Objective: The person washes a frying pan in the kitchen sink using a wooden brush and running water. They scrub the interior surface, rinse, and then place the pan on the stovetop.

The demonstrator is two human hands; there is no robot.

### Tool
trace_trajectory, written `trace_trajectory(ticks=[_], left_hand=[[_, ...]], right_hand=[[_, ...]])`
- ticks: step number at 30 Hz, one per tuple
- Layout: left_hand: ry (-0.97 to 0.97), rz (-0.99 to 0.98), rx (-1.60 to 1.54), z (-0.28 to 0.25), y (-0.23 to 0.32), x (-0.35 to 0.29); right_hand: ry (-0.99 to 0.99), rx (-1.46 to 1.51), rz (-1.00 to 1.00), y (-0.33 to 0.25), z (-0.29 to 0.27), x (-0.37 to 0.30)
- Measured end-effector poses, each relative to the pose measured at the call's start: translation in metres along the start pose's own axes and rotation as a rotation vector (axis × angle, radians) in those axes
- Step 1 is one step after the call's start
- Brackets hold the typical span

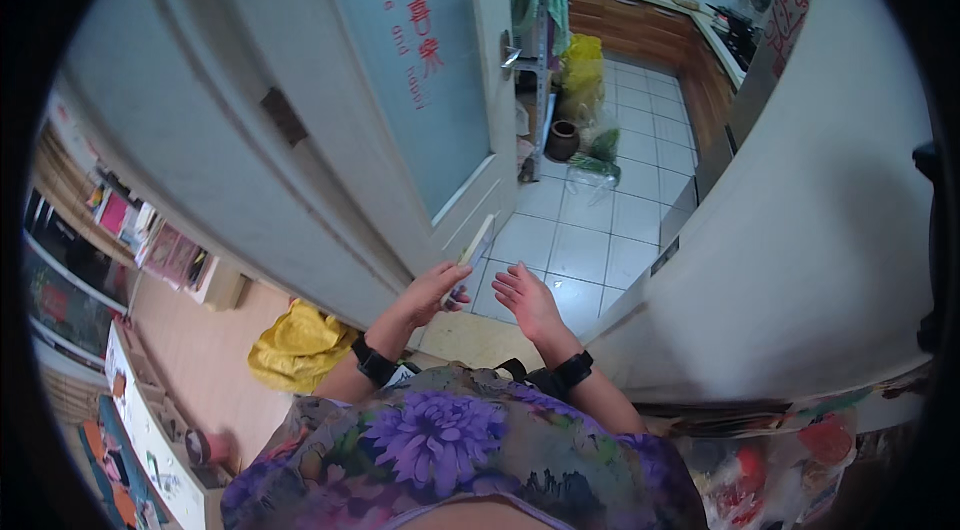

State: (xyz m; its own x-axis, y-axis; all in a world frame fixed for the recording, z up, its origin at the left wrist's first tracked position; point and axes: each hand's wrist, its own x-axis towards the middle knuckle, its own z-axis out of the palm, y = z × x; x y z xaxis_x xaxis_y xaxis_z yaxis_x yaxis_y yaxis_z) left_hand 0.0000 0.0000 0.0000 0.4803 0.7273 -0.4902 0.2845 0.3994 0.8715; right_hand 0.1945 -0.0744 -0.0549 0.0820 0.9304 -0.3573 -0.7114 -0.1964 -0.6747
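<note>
My left hand (436, 292) is closed around a thin, pale, flat object (475, 245), held tilted up and seen nearly edge-on; its kind cannot be made out. A little to the right, my right hand (528, 302) is empty, its fingers stretched out and its palm turned toward the left hand. The two hands are apart, in front of my body at a kitchen doorway. Close beyond the left hand stands an open white door (470, 215) with a frosted glass panel (405, 60) and a metal handle (511, 54).
White floor tiles (575, 220) lead into the kitchen. A brown pot (563, 140), clear plastic bags with greens (598, 165) and a yellow bag (583, 65) stand along the left. Wooden cabinets (640, 25) curve round the back. A white wall (800, 260) closes the right; a yellow bag (302, 345) lies left.
</note>
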Motion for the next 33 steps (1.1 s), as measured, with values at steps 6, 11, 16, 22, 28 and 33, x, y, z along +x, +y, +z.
trace_trajectory(ticks=[6,11,16,22,28,33], left_hand=[[0.132,0.144,0.695,-0.033,0.002,0.099],[0.094,0.226,0.858,-0.073,0.03,0.221],[0.034,0.393,0.939,-0.079,0.086,0.323],[-0.172,0.156,0.896,-0.024,0.17,0.435],[-0.026,0.229,0.937,0.056,0.216,0.56],[0.038,0.157,1.098,0.122,0.285,0.655]], right_hand=[[0.271,0.076,-0.002,-0.027,-0.072,0.064],[0.506,0.2,-0.03,-0.071,-0.138,0.138],[0.719,0.361,-0.112,-0.109,-0.198,0.167],[0.747,0.683,-0.266,-0.181,-0.256,0.184],[0.608,0.702,-0.453,-0.322,-0.335,0.246],[0.514,0.546,-0.392,-0.47,-0.368,0.34]])
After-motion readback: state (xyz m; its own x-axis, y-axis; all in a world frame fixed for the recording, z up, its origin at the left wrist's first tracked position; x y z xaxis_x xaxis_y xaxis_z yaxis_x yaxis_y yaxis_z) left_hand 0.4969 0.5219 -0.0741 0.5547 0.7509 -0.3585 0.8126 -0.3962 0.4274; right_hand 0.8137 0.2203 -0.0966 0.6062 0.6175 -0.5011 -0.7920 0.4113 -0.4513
